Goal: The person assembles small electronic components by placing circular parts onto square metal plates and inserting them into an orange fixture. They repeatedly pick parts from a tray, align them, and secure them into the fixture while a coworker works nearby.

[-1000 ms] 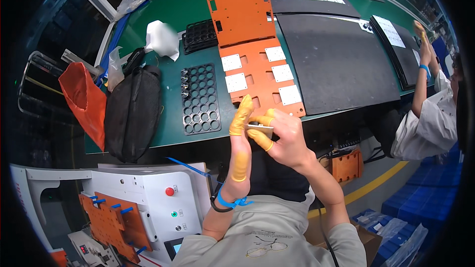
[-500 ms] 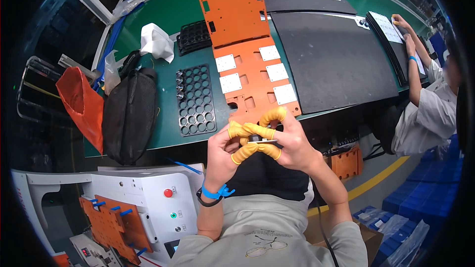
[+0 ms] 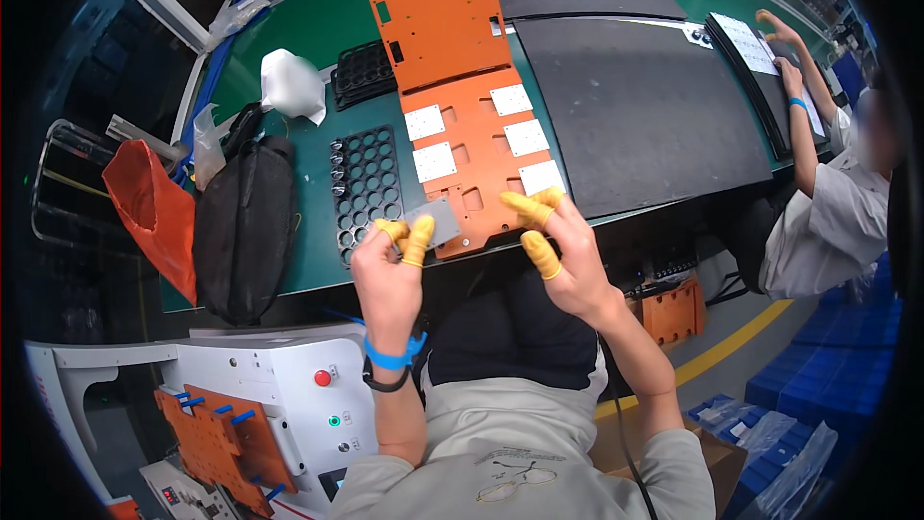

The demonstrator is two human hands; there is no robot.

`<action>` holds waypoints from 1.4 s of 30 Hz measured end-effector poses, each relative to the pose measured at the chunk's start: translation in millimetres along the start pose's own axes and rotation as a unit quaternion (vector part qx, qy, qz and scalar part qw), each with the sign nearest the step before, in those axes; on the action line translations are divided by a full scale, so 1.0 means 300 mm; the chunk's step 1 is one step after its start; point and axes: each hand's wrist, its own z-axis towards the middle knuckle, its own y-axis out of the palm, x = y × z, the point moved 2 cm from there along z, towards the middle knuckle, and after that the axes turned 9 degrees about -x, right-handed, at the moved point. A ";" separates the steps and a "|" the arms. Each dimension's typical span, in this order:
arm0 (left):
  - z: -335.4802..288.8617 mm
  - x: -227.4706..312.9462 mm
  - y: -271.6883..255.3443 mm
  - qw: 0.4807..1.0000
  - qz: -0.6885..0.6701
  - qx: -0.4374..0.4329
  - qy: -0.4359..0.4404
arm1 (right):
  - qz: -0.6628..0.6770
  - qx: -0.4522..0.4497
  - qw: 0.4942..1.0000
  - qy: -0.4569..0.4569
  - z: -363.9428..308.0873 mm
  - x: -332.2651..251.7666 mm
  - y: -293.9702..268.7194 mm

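Yellow finger covers sit on the fingers of both hands. My left hand (image 3: 390,279) pinches a thin square plate (image 3: 435,222) by its edge, tilted over the near left corner of an orange fixture board (image 3: 486,149); whether it touches the board I cannot tell. Several white square plates (image 3: 435,163) lie on the board in two columns. Just off the board's near right corner, my right hand (image 3: 568,265) holds nothing, thumb and fingers apart. Left of the board is a black tray (image 3: 371,183) of round pockets, with several small dark lens-like parts (image 3: 338,166) along its left side.
The board's orange lid (image 3: 433,10) stands raised behind it. A large black sheet (image 3: 645,116) lies to the right. Black bag (image 3: 252,221), orange bag (image 3: 149,202) and white wrapping (image 3: 292,87) are on the left. At far right a co-worker's hands (image 3: 784,48) work at white sheets.
My hands have parted. The left carries the plate forward and left to the board; the right has let go and opened. The dark piece seen between my fingers no longer shows.
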 end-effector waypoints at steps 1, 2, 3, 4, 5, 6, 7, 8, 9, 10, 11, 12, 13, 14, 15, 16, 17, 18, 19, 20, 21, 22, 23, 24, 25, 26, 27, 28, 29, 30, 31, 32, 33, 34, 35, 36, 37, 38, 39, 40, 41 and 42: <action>0.017 -0.001 -0.009 0.999 0.044 0.002 -0.011 | 0.015 0.014 1.000 0.002 -0.004 0.006 -0.008; 0.032 0.000 -0.018 0.996 0.088 0.004 -0.023 | 0.031 0.026 0.999 0.004 -0.005 0.011 -0.014; 0.046 0.004 -0.023 0.991 0.132 0.007 -0.034 | 0.047 0.039 0.998 0.006 -0.006 0.015 -0.020; 0.062 0.013 -0.024 0.988 0.148 -0.003 -0.035 | 0.029 0.051 0.998 -0.018 -0.005 0.018 -0.026; 0.076 0.010 -0.023 0.987 0.150 -0.021 -0.047 | 0.021 0.056 0.998 -0.020 -0.003 0.017 -0.030; 0.088 0.003 -0.021 0.986 0.151 -0.039 -0.059 | 0.013 0.060 0.998 -0.022 -0.002 0.015 -0.035; 0.097 -0.005 -0.020 0.984 0.152 -0.056 -0.070 | 0.005 0.065 0.998 -0.024 -0.002 0.013 -0.038; 0.105 -0.009 -0.017 0.983 0.152 -0.075 -0.075 | 0.013 0.070 0.997 -0.020 -0.003 0.014 -0.041; 0.110 -0.013 -0.015 0.981 0.151 -0.094 -0.081 | 0.021 0.075 0.997 -0.016 -0.005 0.015 -0.039; 0.118 -0.016 -0.010 0.978 0.151 -0.113 -0.086 | 0.030 0.079 0.996 -0.012 -0.003 0.018 -0.040; 0.122 -0.026 0.000 0.978 0.141 -0.123 -0.091 | 0.028 0.083 0.996 -0.015 -0.002 0.022 -0.039; 0.126 -0.038 0.013 0.978 0.131 -0.133 -0.097 | 0.027 0.086 0.996 -0.019 0.000 0.025 -0.038; 0.128 -0.044 0.021 0.977 0.121 -0.142 -0.102 | 0.026 0.088 0.996 -0.022 0.003 0.026 -0.037; 0.128 -0.035 0.023 0.975 0.132 -0.147 -0.102 | 0.029 0.087 0.996 -0.023 0.007 0.027 -0.033; 0.130 -0.017 0.021 0.973 0.142 -0.153 -0.102 | 0.032 0.086 0.995 -0.024 0.011 0.027 -0.029; 0.133 -0.008 0.021 0.970 0.153 -0.158 -0.102 | 0.036 0.085 0.995 -0.025 0.016 0.026 -0.024; 0.136 -0.011 0.020 0.970 0.152 -0.162 -0.100 | 0.044 0.086 0.995 -0.026 0.022 0.021 -0.018; 0.139 -0.018 0.019 0.970 0.150 -0.166 -0.098 | 0.051 0.088 0.994 -0.027 0.029 0.013 -0.012; 0.141 -0.021 0.017 0.970 0.149 -0.169 -0.096 | 0.059 0.089 0.994 -0.028 0.035 0.007 -0.006; 0.144 -0.019 0.015 0.969 0.151 -0.171 -0.096 | 0.056 0.085 0.995 -0.025 0.040 0.003 -0.001; 0.145 -0.015 0.014 0.968 0.154 -0.173 -0.096 | 0.053 0.081 0.995 -0.023 0.045 -0.001 0.005; 0.145 -0.013 0.012 0.967 0.157 -0.175 -0.096 | 0.050 0.076 0.996 -0.020 0.050 -0.004 0.011; 0.144 -0.012 0.012 0.967 0.168 -0.172 -0.088 | 0.042 0.072 0.996 -0.033 0.056 -0.005 0.014; 0.143 -0.012 0.011 0.966 0.179 -0.169 -0.079 | 0.034 0.068 0.996 -0.047 0.065 -0.003 0.017; 0.140 -0.011 0.010 0.965 0.190 -0.166 -0.071 | 0.026 0.064 0.996 -0.061 0.076 -0.002 0.019; 0.138 -0.009 0.012 0.965 0.200 -0.156 -0.068 | 0.021 0.051 0.997 -0.057 0.087 -0.004 0.018; 0.132 -0.006 0.015 0.965 0.209 -0.146 -0.066 | 0.017 0.038 0.998 -0.054 0.099 -0.007 0.015; 0.125 -0.003 0.018 0.964 0.219 -0.136 -0.064 | 0.013 0.024 0.998 -0.050 0.113 -0.008 0.013; 0.120 0.002 0.021 0.963 0.229 -0.127 -0.063 | 0.002 0.037 0.998 -0.056 0.134 -0.009 0.011; 0.114 0.007 0.025 0.962 0.239 -0.120 -0.062 | -0.009 0.050 0.997 -0.061 0.162 -0.010 0.012; 0.109 0.011 0.028 0.960 0.249 -0.112 -0.061 | -0.020 0.063 0.996 -0.066 0.194 -0.006 0.011; 0.109 0.014 0.032 0.961 0.247 -0.111 -0.052 | -0.011 0.088 0.994 -0.061 0.232 0.025 0.009; 0.109 0.014 0.032 0.961 0.246 -0.115 -0.057 | -0.044 0.113 0.990 -0.068 0.281 0.026 -0.007; 0.109 0.012 0.033 0.960 0.245 -0.120 -0.062 | -0.071 0.144 0.986 -0.050 0.330 0.044 -0.016; 0.110 0.008 0.033 0.960 0.243 -0.125 -0.067 | -0.098 0.174 0.979 -0.031 0.380 0.067 -0.024; 0.109 0.007 0.035 0.958 0.246 -0.130 -0.066 | -0.122 0.166 0.979 0.005 0.433 0.098 -0.040; 0.097 0.016 0.026 0.957 0.251 -0.129 -0.064 | -0.142 0.159 0.976 0.033 0.485 0.117 -0.065; 0.097 0.018 0.027 0.956 0.255 -0.132 -0.062 | -0.165 0.151 0.972 0.067 0.537 0.156 -0.091; 0.102 0.023 0.034 0.952 0.266 -0.139 -0.059 | -0.151 0.151 0.973 0.084 0.583 0.224 -0.122; 0.105 0.028 0.041 0.949 0.276 -0.144 -0.056 | -0.138 0.151 0.974 0.101 0.627 0.305 -0.149; 0.109 0.027 0.047 0.945 0.286 -0.149 -0.055 | -0.125 0.148 0.974 0.117 0.664 0.348 -0.168; 0.107 0.013 0.047 0.941 0.295 -0.155 -0.062 | -0.064 0.107 0.980 0.155 0.696 0.322 -0.175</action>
